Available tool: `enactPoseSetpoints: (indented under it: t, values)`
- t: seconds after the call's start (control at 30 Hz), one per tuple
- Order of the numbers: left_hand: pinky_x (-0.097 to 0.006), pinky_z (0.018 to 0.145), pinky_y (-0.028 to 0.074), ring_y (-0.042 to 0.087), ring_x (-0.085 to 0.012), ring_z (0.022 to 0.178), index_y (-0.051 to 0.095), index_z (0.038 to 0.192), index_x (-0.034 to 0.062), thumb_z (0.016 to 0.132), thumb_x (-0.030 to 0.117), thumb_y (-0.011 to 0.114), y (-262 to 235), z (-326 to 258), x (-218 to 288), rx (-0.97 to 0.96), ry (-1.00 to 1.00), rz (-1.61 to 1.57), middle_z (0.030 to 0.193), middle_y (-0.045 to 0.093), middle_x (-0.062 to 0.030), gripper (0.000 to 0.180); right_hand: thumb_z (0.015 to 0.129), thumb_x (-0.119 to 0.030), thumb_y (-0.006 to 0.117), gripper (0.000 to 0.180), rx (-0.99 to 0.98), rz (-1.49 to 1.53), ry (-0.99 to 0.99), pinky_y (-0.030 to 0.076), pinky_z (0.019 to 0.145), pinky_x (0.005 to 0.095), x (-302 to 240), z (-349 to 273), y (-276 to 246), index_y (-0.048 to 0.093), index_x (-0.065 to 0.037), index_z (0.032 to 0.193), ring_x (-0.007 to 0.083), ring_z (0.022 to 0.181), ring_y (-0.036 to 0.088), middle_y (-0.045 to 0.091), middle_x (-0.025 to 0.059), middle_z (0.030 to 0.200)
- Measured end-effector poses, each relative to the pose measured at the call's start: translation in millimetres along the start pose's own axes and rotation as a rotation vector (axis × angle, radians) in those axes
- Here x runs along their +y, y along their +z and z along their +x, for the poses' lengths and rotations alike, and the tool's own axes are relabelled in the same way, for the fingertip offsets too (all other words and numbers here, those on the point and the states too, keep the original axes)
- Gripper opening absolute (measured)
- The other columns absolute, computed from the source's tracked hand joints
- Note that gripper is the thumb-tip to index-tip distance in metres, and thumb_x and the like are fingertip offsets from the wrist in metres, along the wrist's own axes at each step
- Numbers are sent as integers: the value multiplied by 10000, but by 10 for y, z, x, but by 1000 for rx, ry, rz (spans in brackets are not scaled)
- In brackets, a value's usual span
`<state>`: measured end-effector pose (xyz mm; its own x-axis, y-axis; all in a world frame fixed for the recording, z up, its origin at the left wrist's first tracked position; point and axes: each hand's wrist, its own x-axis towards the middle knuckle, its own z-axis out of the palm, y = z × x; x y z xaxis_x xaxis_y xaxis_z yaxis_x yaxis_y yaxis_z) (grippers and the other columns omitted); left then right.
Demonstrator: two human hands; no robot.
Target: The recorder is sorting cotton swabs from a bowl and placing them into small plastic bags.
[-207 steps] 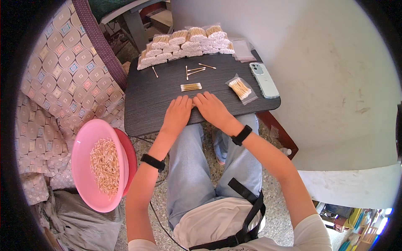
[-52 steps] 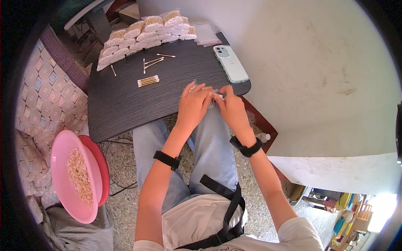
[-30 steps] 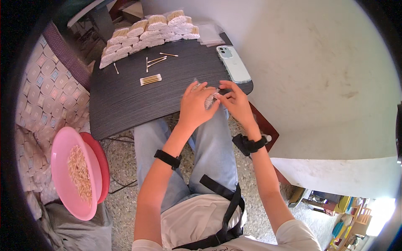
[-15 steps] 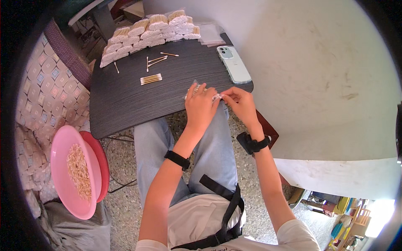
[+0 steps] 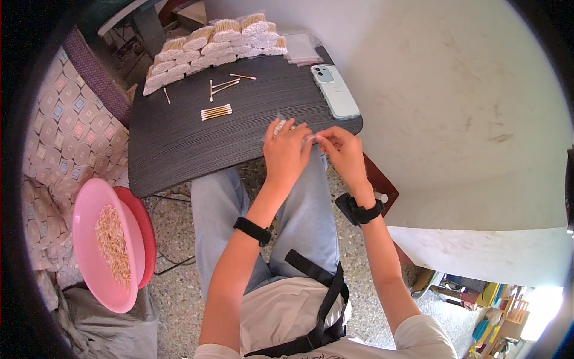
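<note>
At the table's near right edge, my left hand (image 5: 286,152) lies over a clear plastic bag of cotton swabs (image 5: 280,125), its fingers curled round it. White swab tips show between the fingers; the rest of the pack is covered. My right hand (image 5: 345,154) pinches the bag's end between thumb and forefinger, close beside the left thumb. A tidy row of cotton swabs (image 5: 216,112) lies on the dark table (image 5: 179,143) to the left of the hands. Beyond it, several loose swabs (image 5: 225,87) are scattered.
Filled swab packs (image 5: 230,45) are stacked along the table's far side, with flat clear bags (image 5: 304,51) beside them. A pale phone (image 5: 335,91) lies at the right edge, near the wall (image 5: 454,119). Down left, a pink basin (image 5: 84,239) of loose swabs rests by a red stool (image 5: 146,239).
My right wrist has shifted slightly. Both hands stay on the bag in nearly the same place, and the swabs on the table have not moved.
</note>
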<state>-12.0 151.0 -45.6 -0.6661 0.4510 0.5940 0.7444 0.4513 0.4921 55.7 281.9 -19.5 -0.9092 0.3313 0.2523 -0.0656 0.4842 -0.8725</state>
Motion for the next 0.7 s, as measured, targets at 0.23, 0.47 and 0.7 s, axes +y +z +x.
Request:
enactPoseSetpoints:
  t: [0.23,0.47,0.7]
  values:
    - [-450,1033,306,541,-265,1129,621,1072,59,758,151,641,73,28,90,13,-76,169,1119,631,-87,328,832,-36,623,84,30,-31,-44,476,552,276,15,-38,63,598,43,844,164,592,602,621,119,720]
    - [-470,1053,251,445,-273,1226,595,1127,52,780,200,648,32,-40,41,-29,-25,257,1230,562,-81,381,869,-20,554,54,53,-25,-103,477,620,301,7,-73,124,542,28,890,237,677,613,623,148,843]
    - [-356,956,401,473,-215,1192,473,1275,17,884,330,607,-344,-107,-108,58,-324,-557,1227,549,-120,518,982,-74,339,89,20,178,-89,454,731,296,-137,-35,81,379,-40,1054,177,834,591,622,135,1021]
